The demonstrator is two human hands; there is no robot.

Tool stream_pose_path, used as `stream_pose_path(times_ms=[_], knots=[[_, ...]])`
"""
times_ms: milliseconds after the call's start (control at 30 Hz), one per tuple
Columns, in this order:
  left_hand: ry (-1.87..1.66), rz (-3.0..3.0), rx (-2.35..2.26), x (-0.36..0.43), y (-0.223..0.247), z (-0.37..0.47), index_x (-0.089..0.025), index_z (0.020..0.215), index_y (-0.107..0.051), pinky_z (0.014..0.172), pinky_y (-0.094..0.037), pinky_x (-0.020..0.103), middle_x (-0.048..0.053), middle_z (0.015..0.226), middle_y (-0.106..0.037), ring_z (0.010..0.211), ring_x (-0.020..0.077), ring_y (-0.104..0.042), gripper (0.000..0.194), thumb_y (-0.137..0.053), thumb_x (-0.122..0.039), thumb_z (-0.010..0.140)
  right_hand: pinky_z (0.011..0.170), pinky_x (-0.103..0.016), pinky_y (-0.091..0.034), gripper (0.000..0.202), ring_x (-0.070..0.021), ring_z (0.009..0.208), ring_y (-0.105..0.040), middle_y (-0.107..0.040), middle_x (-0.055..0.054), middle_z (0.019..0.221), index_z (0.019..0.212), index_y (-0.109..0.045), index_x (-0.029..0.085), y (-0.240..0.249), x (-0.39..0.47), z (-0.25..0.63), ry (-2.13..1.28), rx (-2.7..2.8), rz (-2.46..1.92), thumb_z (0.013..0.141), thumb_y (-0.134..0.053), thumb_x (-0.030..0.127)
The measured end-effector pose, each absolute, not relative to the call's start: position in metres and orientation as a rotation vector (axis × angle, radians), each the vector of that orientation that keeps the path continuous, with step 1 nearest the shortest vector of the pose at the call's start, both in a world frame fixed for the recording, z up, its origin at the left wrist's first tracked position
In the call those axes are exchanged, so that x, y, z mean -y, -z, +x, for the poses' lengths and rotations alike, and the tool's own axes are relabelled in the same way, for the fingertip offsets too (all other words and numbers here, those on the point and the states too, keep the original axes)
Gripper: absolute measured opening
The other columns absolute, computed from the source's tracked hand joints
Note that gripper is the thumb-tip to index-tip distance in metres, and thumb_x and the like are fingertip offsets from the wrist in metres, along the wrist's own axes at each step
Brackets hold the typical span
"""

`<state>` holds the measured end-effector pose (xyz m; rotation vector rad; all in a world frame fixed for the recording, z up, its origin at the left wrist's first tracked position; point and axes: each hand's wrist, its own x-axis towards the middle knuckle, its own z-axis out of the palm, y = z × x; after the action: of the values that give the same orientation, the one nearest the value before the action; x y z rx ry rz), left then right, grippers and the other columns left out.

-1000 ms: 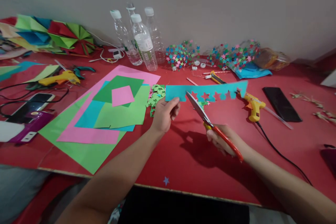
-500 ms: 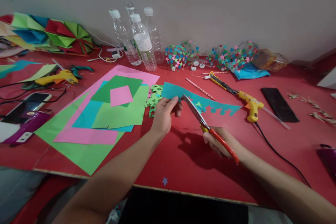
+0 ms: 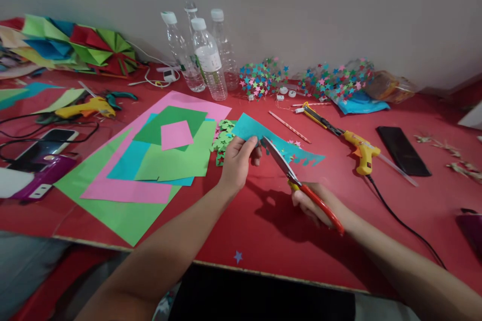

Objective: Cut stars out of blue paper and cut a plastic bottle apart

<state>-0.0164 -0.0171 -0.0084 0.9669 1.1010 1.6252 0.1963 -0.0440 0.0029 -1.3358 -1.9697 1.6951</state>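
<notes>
Between the thumb and fingers of my left hand (image 3: pixel 239 158) is a strip of blue paper (image 3: pixel 248 125), whose lower edge is cut into star-shaped notches toward the right. My right hand (image 3: pixel 316 203) is wrapped round the handles of a pair of scissors (image 3: pixel 280 158) with red and yellow grips. The blades point up and left, their tips at the paper just beside my left fingertips. Behind my left hand lies a pile of green star cutouts (image 3: pixel 225 136), partly hidden by that hand.
Stacked coloured sheets (image 3: pixel 120 210) lie on the left. Plastic bottles (image 3: pixel 211 62) stand by the wall, near star-covered clear pieces (image 3: pixel 263 77). On the right are a yellow glue gun (image 3: pixel 363 150) and a phone (image 3: pixel 402 150); another yellow glue gun (image 3: pixel 88 108) lies left.
The blue paper strip has turned and its far right end has drawn inward to the left. Both hands keep nearly the same place, and the view has shifted slightly.
</notes>
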Motion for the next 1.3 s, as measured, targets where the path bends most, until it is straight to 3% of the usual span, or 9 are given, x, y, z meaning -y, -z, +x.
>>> stream_pose_path(times_ms=[367,867,1300], knots=[[-1.595,1.115,-1.174,0.015,0.008,-0.025,-0.018,0.065,-0.053,0.04,-0.035,0.018,-0.005,0.052,-0.055,0.04,0.0044,-0.046,0.026,-0.061,-0.033,0.084,0.04,-0.022,-0.029,0.062,-0.0073,0.04,-0.039,-0.044,0.005,0.052,0.071,-0.047,0.02,-0.003,0.04,0.203,-1.628,2.121,-1.271,0.084,-0.042,0.08],[-1.547,1.028,-1.114,0.011,0.007,-0.025,-0.018,0.064,-0.054,0.037,-0.031,0.017,-0.006,0.049,-0.052,0.039,0.0044,-0.044,0.024,-0.061,-0.032,0.081,0.034,-0.019,-0.031,0.063,-0.0066,0.031,-0.037,-0.041,0.007,0.04,0.069,-0.049,0.02,0.002,0.045,0.2,-1.802,1.896,-1.353,0.082,-0.041,0.082],[-1.47,0.739,-0.896,0.014,0.006,-0.014,-0.015,0.061,-0.058,0.041,-0.037,0.017,-0.001,0.055,-0.064,0.041,0.0036,-0.049,0.029,-0.072,-0.035,0.076,0.035,-0.019,-0.031,0.065,-0.0068,0.03,-0.041,-0.042,0.007,0.042,0.072,-0.052,0.018,0.005,0.046,0.198,-1.771,1.865,-1.319,0.084,-0.039,0.081]])
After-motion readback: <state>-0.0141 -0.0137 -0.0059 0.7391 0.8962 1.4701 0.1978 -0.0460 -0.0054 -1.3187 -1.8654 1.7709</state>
